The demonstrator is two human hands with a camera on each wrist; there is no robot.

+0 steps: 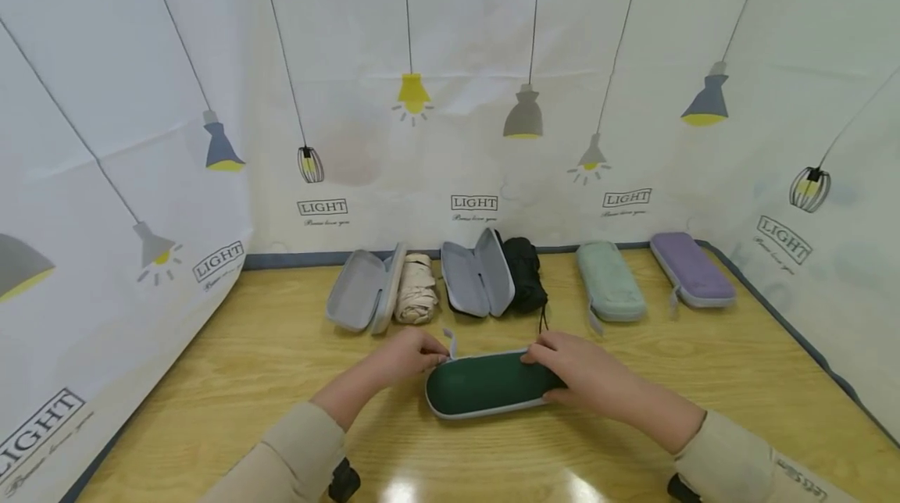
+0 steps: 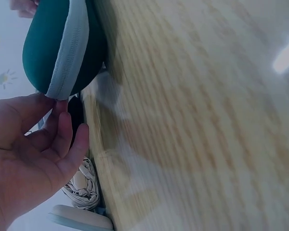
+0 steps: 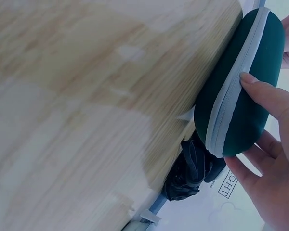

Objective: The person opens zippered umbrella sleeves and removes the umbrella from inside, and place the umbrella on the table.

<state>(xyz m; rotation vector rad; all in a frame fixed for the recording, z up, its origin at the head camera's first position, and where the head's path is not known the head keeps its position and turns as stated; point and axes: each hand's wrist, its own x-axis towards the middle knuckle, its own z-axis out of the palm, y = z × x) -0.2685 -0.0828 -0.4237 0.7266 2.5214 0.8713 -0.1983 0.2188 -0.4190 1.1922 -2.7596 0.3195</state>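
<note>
A dark green zippered case point(image 1: 485, 386) with a pale grey zipper band lies near the front middle of the table, its lid down. My left hand point(image 1: 411, 352) pinches the zipper band at the case's left end, beside a grey pull tab point(image 1: 451, 343). In the left wrist view, thumb and index finger of the left hand point(image 2: 33, 149) meet at the band's tip while the other fingers hang free. My right hand point(image 1: 580, 370) grips the right end, and in the right wrist view its thumb point(image 3: 260, 91) presses beside the zipper.
Behind stand an open grey-lined case point(image 1: 358, 292), a beige folded bundle point(image 1: 417, 292), another open case point(image 1: 467, 280) and a black folded bundle point(image 1: 523, 276). Farther right lie a mint case point(image 1: 610, 280) and a purple case point(image 1: 692, 269). A printed white sheet point(image 1: 471, 167) hangs behind the table.
</note>
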